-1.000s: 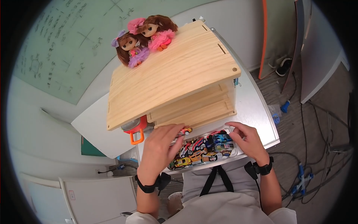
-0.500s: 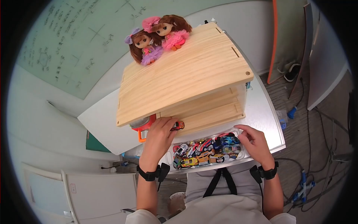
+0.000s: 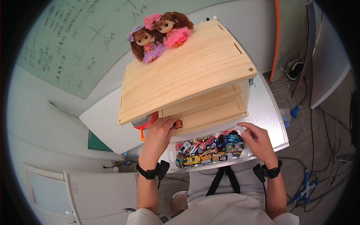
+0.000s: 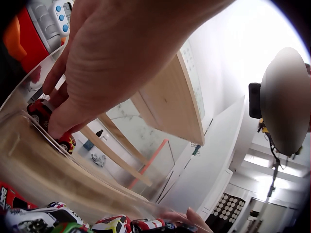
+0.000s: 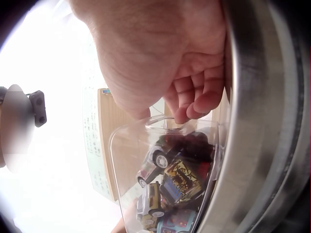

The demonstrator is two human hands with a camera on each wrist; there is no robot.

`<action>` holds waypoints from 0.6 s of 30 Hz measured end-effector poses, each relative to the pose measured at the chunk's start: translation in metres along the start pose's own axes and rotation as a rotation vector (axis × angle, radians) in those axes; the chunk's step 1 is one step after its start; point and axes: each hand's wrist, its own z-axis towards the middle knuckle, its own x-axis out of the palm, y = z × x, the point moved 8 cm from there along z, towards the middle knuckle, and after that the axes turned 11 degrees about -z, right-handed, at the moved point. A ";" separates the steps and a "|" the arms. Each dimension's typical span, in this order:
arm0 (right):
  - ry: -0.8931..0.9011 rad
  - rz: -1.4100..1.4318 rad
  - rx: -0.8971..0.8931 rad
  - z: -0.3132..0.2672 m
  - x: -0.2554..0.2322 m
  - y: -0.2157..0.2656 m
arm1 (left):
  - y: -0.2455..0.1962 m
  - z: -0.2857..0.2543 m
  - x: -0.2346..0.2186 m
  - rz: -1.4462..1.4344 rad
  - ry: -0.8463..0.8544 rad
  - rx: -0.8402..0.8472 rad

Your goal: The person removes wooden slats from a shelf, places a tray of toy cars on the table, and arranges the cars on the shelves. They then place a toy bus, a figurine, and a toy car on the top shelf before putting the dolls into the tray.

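Left hand (image 3: 159,137) is nearly closed, thumb and fingers pinching a red toy car (image 3: 179,124); right hand (image 3: 258,142) is half open, fingers loosely bent at the rim of a clear tray (image 3: 172,154). From where I stand, largest first: the white table (image 3: 267,112); on it the wooden unit (image 3: 187,67), open in front, with a ledged lower board (image 3: 210,117); the tray before it; two dolls (seated side by side, rather like an audience) on the top board; then the loose toy cars (image 3: 208,150), heaped in the tray. Progress, as judged: one car is out of the tray, at the left end of the lower board; its release is not yet done, and the many cars in the tray are untouched by either hand. No other car is seen on the visible part of the board. Head view alone gives both dolls and the whole tray. Left wrist view adds the pinched car's wheels (image 4: 63,145) and a white panel with blue buttons (image 4: 60,14). Right wrist view adds the tray's looped handle (image 5: 163,127), fingertips beside it; whether they press on it, cannot tell.
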 end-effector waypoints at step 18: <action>-0.019 0.042 0.001 0.001 0.000 -0.003 | -0.041 -0.012 -0.029 -0.005 -0.082 0.019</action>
